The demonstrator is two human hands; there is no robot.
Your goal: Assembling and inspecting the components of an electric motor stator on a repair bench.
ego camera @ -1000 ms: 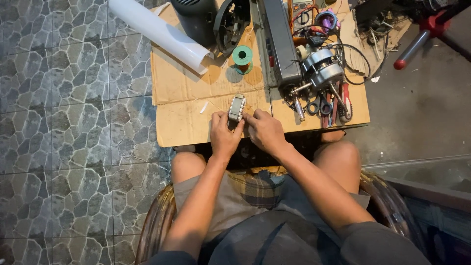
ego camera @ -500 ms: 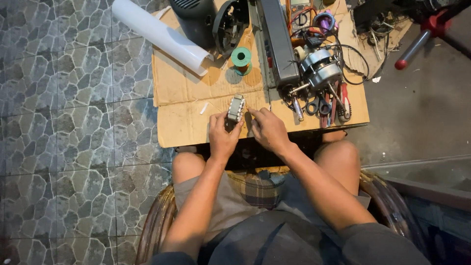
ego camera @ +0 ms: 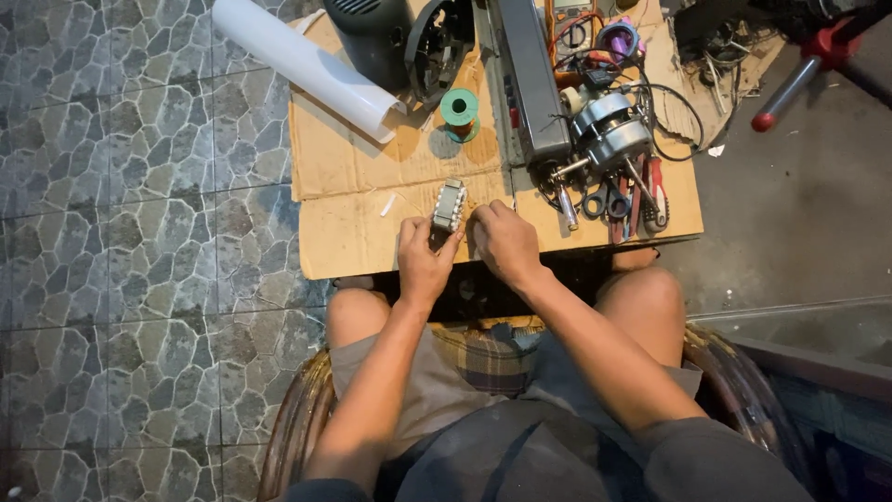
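Grey stone-pattern floor tiles (ego camera: 121, 232) lie left of the flat brown cardboard worktop (ego camera: 344, 223). At its near edge, the left hand (ego camera: 423, 260) grips a small grey metal motor core (ego camera: 449, 204). The right hand (ego camera: 502, 242), fingers pinched narrow, touches the core's right side. A silver fan motor (ego camera: 609, 135) sits toward the right edge.

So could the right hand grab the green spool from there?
Probably yes. The right hand is by the small metal part, and bare cardboard lies between it and the green spool, with nothing in between.
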